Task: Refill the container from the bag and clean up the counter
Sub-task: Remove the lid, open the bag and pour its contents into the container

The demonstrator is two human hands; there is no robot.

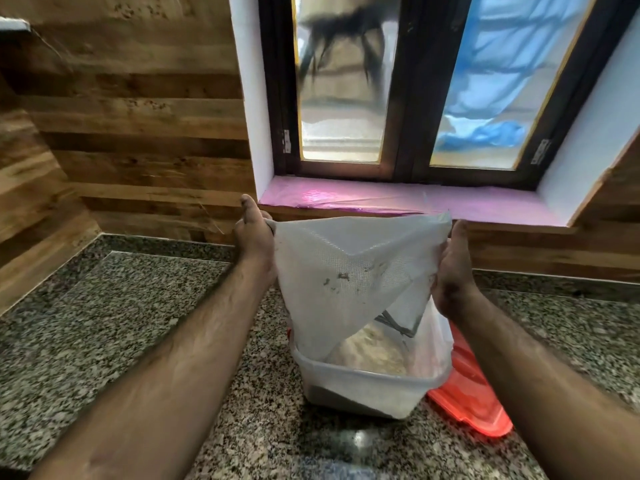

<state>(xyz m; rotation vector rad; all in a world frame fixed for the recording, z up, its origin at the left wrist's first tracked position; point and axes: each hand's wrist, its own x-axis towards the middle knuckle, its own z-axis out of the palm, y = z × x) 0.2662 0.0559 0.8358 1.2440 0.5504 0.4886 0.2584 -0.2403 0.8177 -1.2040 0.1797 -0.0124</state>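
A white woven plastic bag (349, 278) hangs upside down over a translucent plastic container (363, 389) on the granite counter. My left hand (254, 237) grips the bag's upper left corner and my right hand (453, 268) grips its upper right edge. The bag's mouth dips into the container, where pale yellowish grain (370, 348) lies. A few dark specks cling to the bag's side. The bag looks slack and nearly flat.
A red lid (474, 393) lies on the speckled granite counter (104, 341), partly under the container's right side. Wood-panelled walls stand at left and behind. A window with a pink-lined sill (398, 199) is straight ahead.
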